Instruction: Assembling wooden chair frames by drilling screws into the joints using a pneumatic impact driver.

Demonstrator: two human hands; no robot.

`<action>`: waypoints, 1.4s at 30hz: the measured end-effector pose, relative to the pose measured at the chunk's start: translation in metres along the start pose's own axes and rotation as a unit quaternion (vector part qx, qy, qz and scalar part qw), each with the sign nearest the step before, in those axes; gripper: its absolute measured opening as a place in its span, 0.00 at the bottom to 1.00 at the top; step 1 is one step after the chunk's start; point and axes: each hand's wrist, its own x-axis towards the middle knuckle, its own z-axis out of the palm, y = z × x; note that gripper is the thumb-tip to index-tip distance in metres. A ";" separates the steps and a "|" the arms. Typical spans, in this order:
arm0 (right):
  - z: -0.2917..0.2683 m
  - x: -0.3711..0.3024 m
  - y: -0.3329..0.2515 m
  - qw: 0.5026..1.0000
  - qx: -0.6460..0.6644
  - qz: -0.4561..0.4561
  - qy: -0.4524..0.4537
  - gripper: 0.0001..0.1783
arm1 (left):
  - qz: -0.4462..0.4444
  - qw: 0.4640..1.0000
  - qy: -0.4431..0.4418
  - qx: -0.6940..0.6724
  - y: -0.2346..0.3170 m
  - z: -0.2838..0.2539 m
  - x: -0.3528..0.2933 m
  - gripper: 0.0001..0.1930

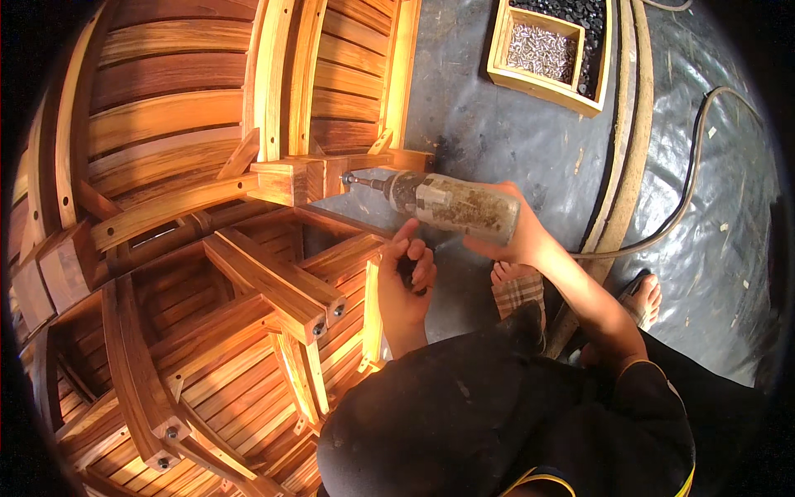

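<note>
My right hand (520,225) grips a worn, dirt-stained power screwdriver (455,203) by its rear end. The tool points left, and its bit (358,179) meets the end of a wooden leg (325,177) on an upturned slatted chair. Just below the tool, my left hand (406,277) is curled around small black caps (407,267), with the index finger stretched toward the tool's body. How many caps lie in the palm is hidden. Round black caps with screws in them (338,311) sit on the leg ends of another wooden chair (273,290) nearer to me.
A wooden box (546,81) at the top holds loose black caps (590,41) and a smaller tray of screws (542,50). A cable (691,182) curves across the black floor sheet (696,282) beside a long wooden strip (627,141). My sandaled foot (644,298) is at the right.
</note>
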 end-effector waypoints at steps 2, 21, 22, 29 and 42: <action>0.000 0.001 0.001 1.000 0.001 -0.009 -0.001 0.21 | 0.000 1.000 -0.007 0.007 -0.001 -0.004 0.002 0.16; 0.006 0.002 0.010 1.000 0.021 0.017 0.002 0.21 | 0.020 0.999 -0.006 0.037 -0.005 -0.005 0.013 0.17; 0.007 0.003 0.011 0.998 0.047 0.032 -0.002 0.21 | 0.016 0.999 -0.004 0.042 -0.005 -0.005 0.013 0.17; 0.005 -0.002 0.014 0.987 0.139 0.077 -0.011 0.23 | 0.000 0.997 -0.037 0.070 -0.007 -0.005 0.018 0.08; 0.009 0.000 0.016 0.985 0.155 0.075 -0.010 0.24 | 0.024 0.993 -0.046 0.107 -0.011 -0.002 0.021 0.10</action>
